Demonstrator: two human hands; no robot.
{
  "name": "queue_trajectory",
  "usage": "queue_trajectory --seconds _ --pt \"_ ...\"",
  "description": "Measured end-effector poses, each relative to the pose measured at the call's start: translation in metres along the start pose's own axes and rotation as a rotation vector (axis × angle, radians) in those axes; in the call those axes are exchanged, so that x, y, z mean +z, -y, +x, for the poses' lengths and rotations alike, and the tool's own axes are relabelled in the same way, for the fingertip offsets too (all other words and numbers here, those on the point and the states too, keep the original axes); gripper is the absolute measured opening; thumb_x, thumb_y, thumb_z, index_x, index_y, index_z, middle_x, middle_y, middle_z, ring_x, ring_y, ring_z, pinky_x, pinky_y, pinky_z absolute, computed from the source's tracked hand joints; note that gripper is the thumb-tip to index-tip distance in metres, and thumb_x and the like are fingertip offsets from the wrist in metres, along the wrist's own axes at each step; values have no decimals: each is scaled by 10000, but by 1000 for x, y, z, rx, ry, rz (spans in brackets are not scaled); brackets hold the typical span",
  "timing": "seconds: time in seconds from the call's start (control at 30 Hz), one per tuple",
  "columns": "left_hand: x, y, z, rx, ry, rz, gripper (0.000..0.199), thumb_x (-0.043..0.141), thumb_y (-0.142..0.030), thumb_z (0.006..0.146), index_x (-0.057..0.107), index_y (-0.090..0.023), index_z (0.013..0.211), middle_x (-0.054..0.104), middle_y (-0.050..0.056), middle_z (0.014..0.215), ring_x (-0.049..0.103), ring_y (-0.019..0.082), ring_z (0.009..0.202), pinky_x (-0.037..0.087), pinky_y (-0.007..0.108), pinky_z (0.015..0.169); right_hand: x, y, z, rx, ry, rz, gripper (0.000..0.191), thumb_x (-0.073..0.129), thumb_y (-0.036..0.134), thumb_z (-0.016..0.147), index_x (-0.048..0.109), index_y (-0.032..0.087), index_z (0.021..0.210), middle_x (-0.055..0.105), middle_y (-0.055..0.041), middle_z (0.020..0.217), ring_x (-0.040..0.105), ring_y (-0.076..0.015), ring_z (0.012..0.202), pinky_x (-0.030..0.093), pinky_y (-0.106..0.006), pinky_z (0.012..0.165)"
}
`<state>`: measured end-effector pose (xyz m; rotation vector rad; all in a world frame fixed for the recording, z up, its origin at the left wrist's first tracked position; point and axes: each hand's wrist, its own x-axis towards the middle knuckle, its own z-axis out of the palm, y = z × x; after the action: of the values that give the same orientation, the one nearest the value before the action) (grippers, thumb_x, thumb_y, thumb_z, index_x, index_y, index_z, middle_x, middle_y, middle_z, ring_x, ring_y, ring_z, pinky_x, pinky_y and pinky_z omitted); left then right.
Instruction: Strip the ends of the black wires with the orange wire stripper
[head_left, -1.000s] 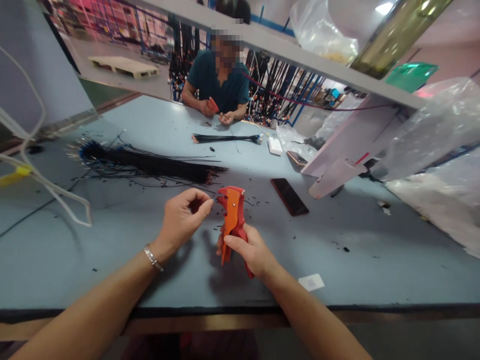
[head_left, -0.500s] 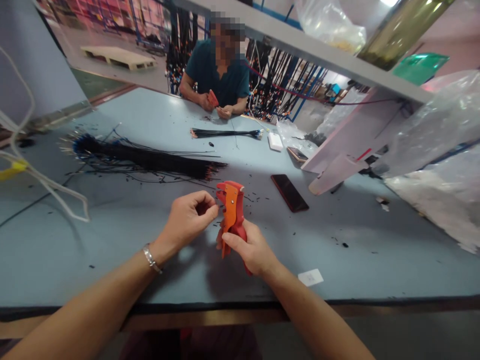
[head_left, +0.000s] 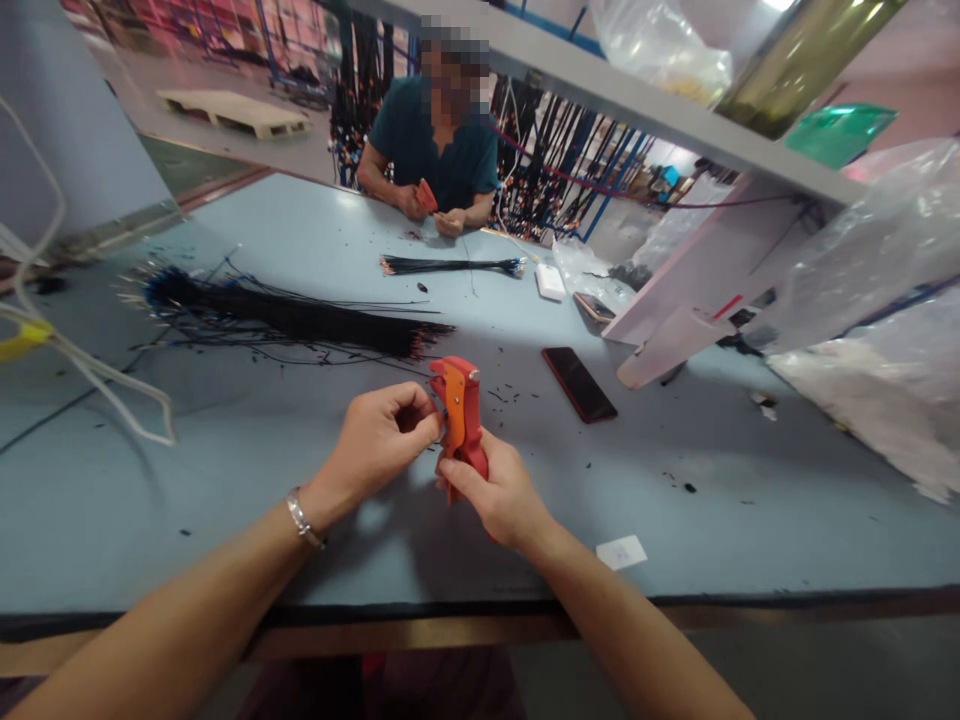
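Observation:
My right hand (head_left: pixel 504 495) is wrapped round the handles of a red and orange wire stripper (head_left: pixel 457 400), held upright above the table with its jaws at the top. Close against the left side of the tool is my left hand (head_left: pixel 382 432), thumb and fingers pinched together. Whatever lies in that pinch is too small to make out. Behind the hands, a thick bundle of black wires (head_left: pixel 292 312) with coppery ends at the right rests on the table.
A dark phone (head_left: pixel 579 385) and a small white card (head_left: pixel 621 552) lie to the right. Black scraps dot the blue-grey table (head_left: pixel 720 540). Across it sits a person (head_left: pixel 427 140) with a red tool, behind a smaller wire bundle (head_left: pixel 450 267). White cables (head_left: pixel 90 370) hang at left.
The wire stripper has turned a little and its head has shifted slightly left. My left hand has edged right, closer to the tool. The wire bundles have stayed put.

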<state>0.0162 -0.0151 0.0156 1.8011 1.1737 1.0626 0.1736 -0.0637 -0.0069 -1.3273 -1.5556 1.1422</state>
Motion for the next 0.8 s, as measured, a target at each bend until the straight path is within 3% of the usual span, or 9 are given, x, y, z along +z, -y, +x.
queue_trajectory --seconds 0.27,0.8 --pt "-1 0 0 -44 28 -40 178 563 -285 731 531 -157 611 522 -24 573 417 93 534 345 214 510 1 4 1 -15 7 -64 86 554 273 802 541 188 811 609 -8 674 557 -148 589 464 -278 589" --pt "6 8 -1 -83 84 -118 258 569 -382 806 578 -151 691 545 -7 650 475 121 615 378 227 581 2 -5 7 39 -20 89 190 552 290 839 509 192 681 553 28 475 485 -98 370 399 -209 404"
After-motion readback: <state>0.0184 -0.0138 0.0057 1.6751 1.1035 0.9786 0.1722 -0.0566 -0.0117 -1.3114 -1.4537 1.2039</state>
